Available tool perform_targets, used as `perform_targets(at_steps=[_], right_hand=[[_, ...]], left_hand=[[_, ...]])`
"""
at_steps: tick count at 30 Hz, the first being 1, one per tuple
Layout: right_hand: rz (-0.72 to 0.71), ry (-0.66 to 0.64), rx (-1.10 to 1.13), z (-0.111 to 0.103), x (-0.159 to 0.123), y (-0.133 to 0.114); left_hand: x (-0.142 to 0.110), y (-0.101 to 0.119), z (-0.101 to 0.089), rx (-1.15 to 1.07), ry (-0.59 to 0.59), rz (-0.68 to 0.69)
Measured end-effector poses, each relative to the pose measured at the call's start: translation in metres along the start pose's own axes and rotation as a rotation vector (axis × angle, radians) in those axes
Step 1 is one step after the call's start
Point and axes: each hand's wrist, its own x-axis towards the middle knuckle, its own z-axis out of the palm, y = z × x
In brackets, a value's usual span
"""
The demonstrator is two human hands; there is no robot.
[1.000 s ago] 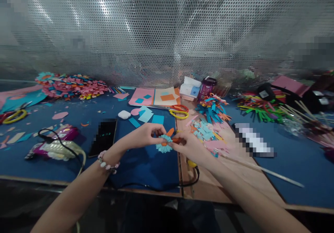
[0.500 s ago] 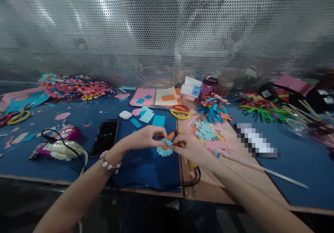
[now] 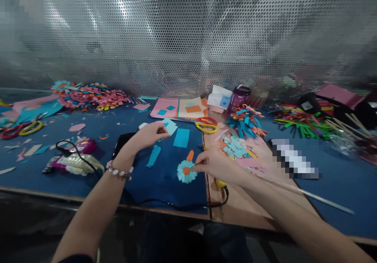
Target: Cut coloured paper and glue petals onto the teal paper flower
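A light blue fringed paper flower (image 3: 180, 172) with an orange centre is low over the blue mat, its face turned up towards me. My right hand (image 3: 213, 164) pinches its right edge between thumb and fingertips. An orange paper piece (image 3: 190, 155) shows just above the flower. To the left, my left hand (image 3: 150, 134) is over the mat, fingers curled and closed. Its fingertips reach the edge of some light blue paper squares (image 3: 171, 127); whether it grips one is hidden. A blue paper rectangle (image 3: 182, 137) and blue strips (image 3: 153, 156) lie nearby.
Scissors (image 3: 207, 124) with red and yellow handles lie behind the hands. Paper scraps (image 3: 235, 145) cover the wooden strip at right. A glue gun (image 3: 73, 163) with its cable is at left, a phone (image 3: 294, 159) at right. A perforated metal panel (image 3: 176, 39) stands behind.
My left hand has let go of the flower and moved up and left to the light blue squares. My right hand still holds the flower, now turned face up. Blue strips now lie nearer me.
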Motion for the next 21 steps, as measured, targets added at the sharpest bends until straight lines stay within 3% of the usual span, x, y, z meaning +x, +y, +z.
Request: perform_targets(at_steps=[2, 4, 8, 11, 13, 15, 18, 19, 21], right_hand=[[0.002, -0.120, -0.094, 0.000, 0.006, -0.003], [-0.012, -0.139, -0.282, 0.003, 0.011, -0.007], [-0.059, -0.028, -0.667, 0.010, 0.017, -0.009], [-0.088, 0.071, -0.738, 0.009, 0.017, -0.014], [-0.094, 0.141, -0.549, 0.005, 0.011, -0.026], [-0.128, 0.111, -0.092, 0.002, -0.002, -0.048], [-0.185, -0.293, 0.776, 0.003, -0.034, -0.085], [-0.216, -0.468, 0.966, 0.004, -0.046, -0.095], [-0.189, -0.685, 1.110, 0.007, -0.065, -0.110]], left_hand=[[0.000, -0.015, -0.004, 0.172, -0.053, -0.072], [0.000, -0.029, -0.007, 0.276, -0.133, -0.156], [0.001, -0.046, -0.007, 0.322, -0.245, -0.214], [0.002, -0.048, -0.004, 0.323, -0.271, -0.191], [0.003, -0.048, -0.002, 0.309, -0.293, -0.171], [0.003, -0.047, -0.001, 0.296, -0.301, -0.149], [0.003, -0.046, 0.001, 0.285, -0.295, -0.144], [0.003, -0.046, 0.001, 0.276, -0.294, -0.145], [0.003, -0.046, 0.001, 0.247, -0.298, -0.145]])
